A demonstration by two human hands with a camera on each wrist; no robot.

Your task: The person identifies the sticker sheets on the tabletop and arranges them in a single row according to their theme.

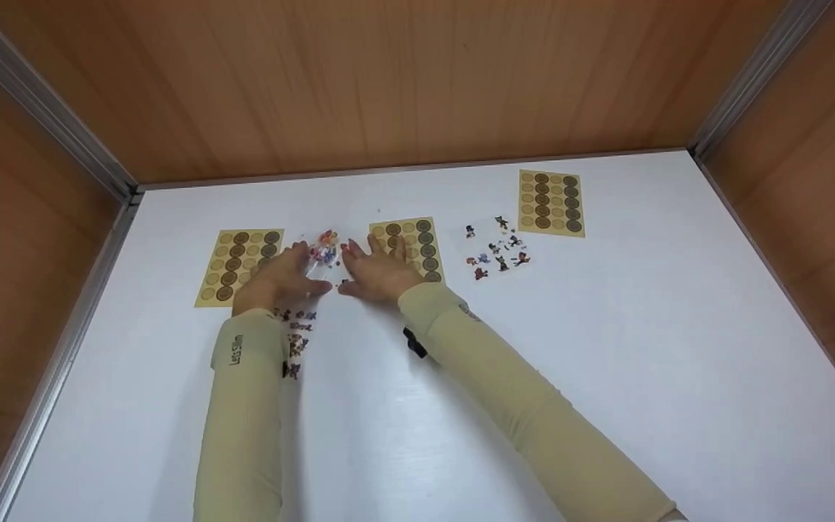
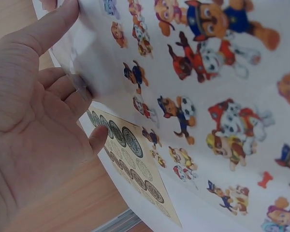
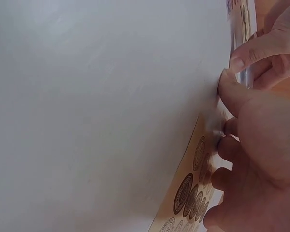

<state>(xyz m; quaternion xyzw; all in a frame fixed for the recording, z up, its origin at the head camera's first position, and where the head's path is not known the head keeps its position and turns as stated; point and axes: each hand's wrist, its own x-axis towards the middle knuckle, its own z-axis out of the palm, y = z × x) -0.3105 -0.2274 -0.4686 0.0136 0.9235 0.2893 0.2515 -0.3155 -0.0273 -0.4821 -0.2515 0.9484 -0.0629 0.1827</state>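
A clear sticker sheet [image 1: 325,249] with cartoon dogs lies between my two hands, its surface glossy and slightly rumpled. My left hand [image 1: 277,279] touches its left side with thumb and fingers spread; the left wrist view shows those fingertips along the film's edge beside the dog stickers [image 2: 179,118]. From the right, my right hand [image 1: 381,272] rests with fingers spread over the middle tan sheet [image 1: 428,250] of round seals, its index finger at the sticker sheet. In the right wrist view both thumbs nearly meet at the film.
Another tan sheet [image 1: 223,264] lies partly under my left hand, and a third tan sheet [image 1: 551,203] is at the back right. Beside it lies a clear sheet of dog stickers [image 1: 493,248]. More dog stickers [image 1: 298,344] show by my left forearm. Wooden panels [image 1: 417,80] wall the table.
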